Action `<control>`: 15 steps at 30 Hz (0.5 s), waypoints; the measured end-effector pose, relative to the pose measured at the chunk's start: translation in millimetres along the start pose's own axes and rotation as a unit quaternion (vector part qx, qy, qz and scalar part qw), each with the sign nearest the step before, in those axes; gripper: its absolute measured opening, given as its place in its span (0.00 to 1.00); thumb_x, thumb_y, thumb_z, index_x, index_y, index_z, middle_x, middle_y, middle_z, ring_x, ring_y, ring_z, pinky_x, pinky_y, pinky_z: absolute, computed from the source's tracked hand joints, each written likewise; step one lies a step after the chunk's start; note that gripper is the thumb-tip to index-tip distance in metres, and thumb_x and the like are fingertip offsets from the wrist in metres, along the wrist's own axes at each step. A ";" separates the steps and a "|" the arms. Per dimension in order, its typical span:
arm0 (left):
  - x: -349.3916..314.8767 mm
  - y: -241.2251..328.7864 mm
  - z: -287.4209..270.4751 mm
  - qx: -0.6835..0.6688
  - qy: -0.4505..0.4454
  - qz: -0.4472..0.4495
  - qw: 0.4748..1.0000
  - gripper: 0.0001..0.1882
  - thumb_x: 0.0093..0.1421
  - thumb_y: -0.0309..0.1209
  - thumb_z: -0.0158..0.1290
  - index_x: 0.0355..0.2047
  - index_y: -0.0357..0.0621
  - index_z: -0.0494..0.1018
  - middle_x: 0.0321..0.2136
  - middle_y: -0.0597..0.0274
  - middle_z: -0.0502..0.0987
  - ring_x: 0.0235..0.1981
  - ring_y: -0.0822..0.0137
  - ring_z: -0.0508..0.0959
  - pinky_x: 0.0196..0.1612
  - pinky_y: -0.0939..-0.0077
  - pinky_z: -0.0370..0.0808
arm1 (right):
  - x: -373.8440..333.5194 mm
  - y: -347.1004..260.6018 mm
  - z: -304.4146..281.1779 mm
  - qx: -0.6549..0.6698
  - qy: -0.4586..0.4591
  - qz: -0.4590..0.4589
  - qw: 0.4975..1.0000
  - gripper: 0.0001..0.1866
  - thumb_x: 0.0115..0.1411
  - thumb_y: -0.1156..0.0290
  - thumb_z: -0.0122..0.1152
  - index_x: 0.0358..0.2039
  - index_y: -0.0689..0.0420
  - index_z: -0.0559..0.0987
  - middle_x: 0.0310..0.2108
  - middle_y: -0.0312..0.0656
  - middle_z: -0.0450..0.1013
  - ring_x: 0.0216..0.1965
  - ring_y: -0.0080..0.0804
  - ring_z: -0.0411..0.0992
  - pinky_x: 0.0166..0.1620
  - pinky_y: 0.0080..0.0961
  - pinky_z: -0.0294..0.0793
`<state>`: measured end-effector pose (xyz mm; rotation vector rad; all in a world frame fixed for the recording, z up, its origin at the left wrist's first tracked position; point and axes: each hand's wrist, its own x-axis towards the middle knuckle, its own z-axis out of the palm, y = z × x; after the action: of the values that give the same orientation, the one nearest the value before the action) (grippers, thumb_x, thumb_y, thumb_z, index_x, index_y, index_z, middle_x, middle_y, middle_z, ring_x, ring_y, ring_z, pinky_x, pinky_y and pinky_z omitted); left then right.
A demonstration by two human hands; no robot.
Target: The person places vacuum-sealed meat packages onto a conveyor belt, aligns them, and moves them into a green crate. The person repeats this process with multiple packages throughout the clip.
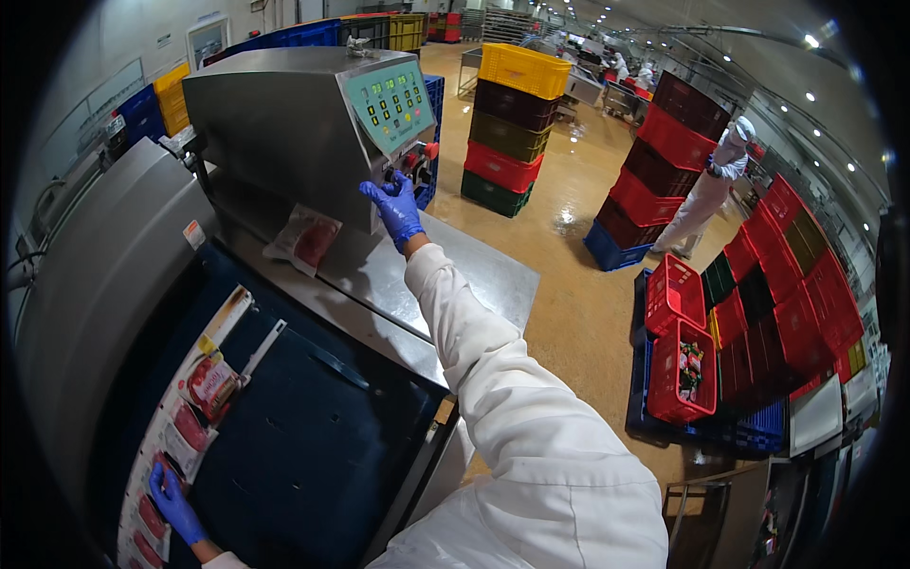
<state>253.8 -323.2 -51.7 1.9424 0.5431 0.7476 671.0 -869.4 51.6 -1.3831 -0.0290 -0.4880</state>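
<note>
My right hand (395, 211), in a blue glove, reaches to the front of a steel machine's control box (275, 104). Its thumb and fingers close around a small black knob (389, 174), below the lit green control panel (391, 102). At the lower left, my gloved left hand (175, 504) rests with fingers stretched out on a vacuum pack of red meat (169, 467). That pack lies in a row with several others, such as the labelled meat pack (210, 384), along a pale sealing bar (226, 318) on the dark machine bed (294, 446).
Another meat pack (311, 239) lies on the steel ledge beside the control box. Stacked crates (507, 123) stand ahead, with a taller crate stack (654, 171) and red crates (682, 375) to the right. A person in white (706, 190) stands behind that taller stack.
</note>
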 end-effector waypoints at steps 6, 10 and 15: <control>-220.1 70.7 -31.4 0.062 0.042 -0.048 0.996 0.15 0.61 0.26 0.54 0.49 0.39 0.71 0.47 0.59 0.72 0.48 0.68 0.71 0.53 0.75 0.65 | -140.1 26.9 21.0 0.094 -0.181 0.036 0.978 0.31 0.59 0.62 0.61 0.58 0.54 0.59 0.46 0.40 0.67 0.41 0.25 0.69 0.41 0.24 0.73; -325.0 75.7 -72.5 0.135 0.104 -0.027 0.985 0.20 0.55 0.22 0.58 0.49 0.42 0.72 0.39 0.62 0.74 0.44 0.68 0.74 0.49 0.75 0.70 | -230.2 72.8 -18.8 0.297 -0.259 0.210 0.895 0.14 0.61 0.70 0.58 0.47 0.52 0.72 0.33 0.33 0.69 0.30 0.21 0.67 0.34 0.20 0.68; -518.8 121.8 -181.6 0.031 0.289 -0.178 0.940 0.45 0.57 0.20 0.56 0.68 0.55 0.44 0.36 0.67 0.72 0.36 0.75 0.73 0.40 0.79 0.74 | -417.9 50.2 53.3 0.257 -0.415 0.306 0.817 0.09 0.60 0.69 0.61 0.41 0.52 0.75 0.31 0.30 0.69 0.27 0.19 0.64 0.33 0.19 0.66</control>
<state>-235.8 -599.4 -20.1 1.5926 1.2510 1.0711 326.0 -682.6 -110.1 -0.8928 -0.3879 0.6586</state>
